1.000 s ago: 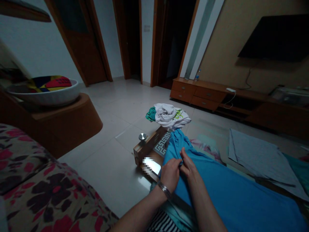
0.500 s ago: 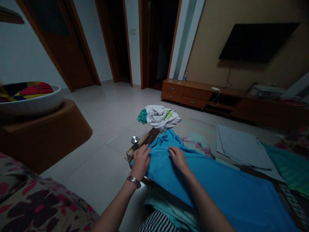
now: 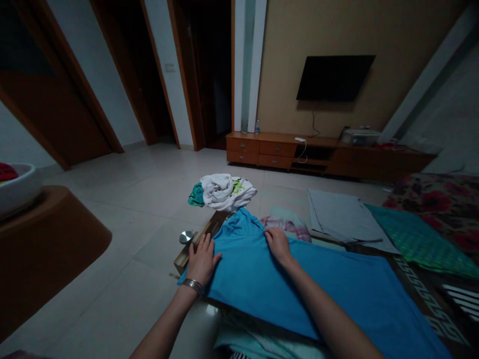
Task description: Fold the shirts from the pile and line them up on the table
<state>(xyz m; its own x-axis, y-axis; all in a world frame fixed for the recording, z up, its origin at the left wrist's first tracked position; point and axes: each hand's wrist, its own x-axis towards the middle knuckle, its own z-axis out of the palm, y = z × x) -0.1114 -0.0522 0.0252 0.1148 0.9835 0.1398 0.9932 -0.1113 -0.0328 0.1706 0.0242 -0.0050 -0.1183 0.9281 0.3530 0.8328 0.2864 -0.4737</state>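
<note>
A blue shirt (image 3: 258,276) lies spread lengthwise over a low glass-topped table, its far left part bunched into folds. My left hand (image 3: 202,258) rests flat on the shirt's left end with the fingers spread. At the shirt's far edge my right hand (image 3: 279,244) has its fingers curled together on the cloth, pinching it. Just past the bunched part is a heap of white and green clothes (image 3: 224,192). A round metal knob (image 3: 186,237) stands at the table's left corner, near my left fingertips.
Folded grey cloth (image 3: 337,214) and a shiny green cloth (image 3: 422,234) lie to the right on the table. A pink-white garment (image 3: 288,224) is behind the shirt. On the left, a white basin (image 3: 26,184) sits on a brown stand (image 3: 63,224). A TV cabinet (image 3: 277,149) lines the far wall.
My view has turned right. The left hand has gone from bent fingers to lying flat and spread. My right hand has closed on the far edge, and the shirt's left part lies smoother.
</note>
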